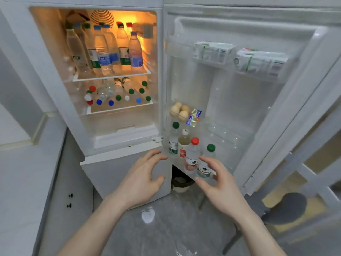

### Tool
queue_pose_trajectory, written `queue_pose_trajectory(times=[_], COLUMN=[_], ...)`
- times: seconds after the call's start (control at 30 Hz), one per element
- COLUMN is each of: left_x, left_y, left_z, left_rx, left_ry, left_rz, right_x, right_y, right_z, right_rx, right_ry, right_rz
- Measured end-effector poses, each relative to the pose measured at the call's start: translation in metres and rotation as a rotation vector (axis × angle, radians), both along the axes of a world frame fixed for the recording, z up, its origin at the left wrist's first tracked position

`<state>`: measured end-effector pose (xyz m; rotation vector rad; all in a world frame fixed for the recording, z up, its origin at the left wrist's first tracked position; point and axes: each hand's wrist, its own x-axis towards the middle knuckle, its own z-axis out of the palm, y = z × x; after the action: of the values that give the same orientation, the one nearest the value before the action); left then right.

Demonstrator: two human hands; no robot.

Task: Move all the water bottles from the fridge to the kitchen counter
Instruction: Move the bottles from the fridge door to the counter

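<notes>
The fridge (118,145) stands open in front of me. Several water bottles (103,50) stand upright on its lit top shelf. More bottles (118,93) lie on the shelf below with their caps toward me. In the low door rack (223,137) stand a green-capped bottle (174,139), a white-capped bottle of yellowish drink (183,143), a red-capped bottle (192,156) and another green-capped bottle (206,163). My right hand (219,183) is open, fingers spread just in front of that last bottle. My left hand (144,178) is open before the lower fridge door, holding nothing.
A white counter (24,163) runs along the left with cabinet knobs (70,200) below. Eggs (180,110) and a small packet (193,118) sit in the middle door rack, white cartons (239,56) in the top one. A dark stool (286,207) stands at right.
</notes>
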<state>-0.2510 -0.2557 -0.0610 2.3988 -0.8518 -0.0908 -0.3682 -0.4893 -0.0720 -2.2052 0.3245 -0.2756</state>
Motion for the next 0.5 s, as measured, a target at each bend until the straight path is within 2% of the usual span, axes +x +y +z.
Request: queue_pose_trajectory(times=[0.2,0.33,0.5], left_x=[0.038,0.054,0.083], left_y=[-0.084,-0.124,-0.153], left_z=[-0.035,-0.049,-0.065], left_rx=[0.001,-0.048,-0.034], left_ry=[0.111,0.209,0.239], left_rz=[-0.022,-0.014,-0.016], right_x=[0.034,0.055,0.082], right_y=[-0.053,-0.077,-0.092], right_z=[-0.042,-0.058,-0.059], right_rx=[0.090,0.074,-0.004], right_ry=[0.053,0.117,0.161], right_rz=[-0.205,-0.197,-0.103])
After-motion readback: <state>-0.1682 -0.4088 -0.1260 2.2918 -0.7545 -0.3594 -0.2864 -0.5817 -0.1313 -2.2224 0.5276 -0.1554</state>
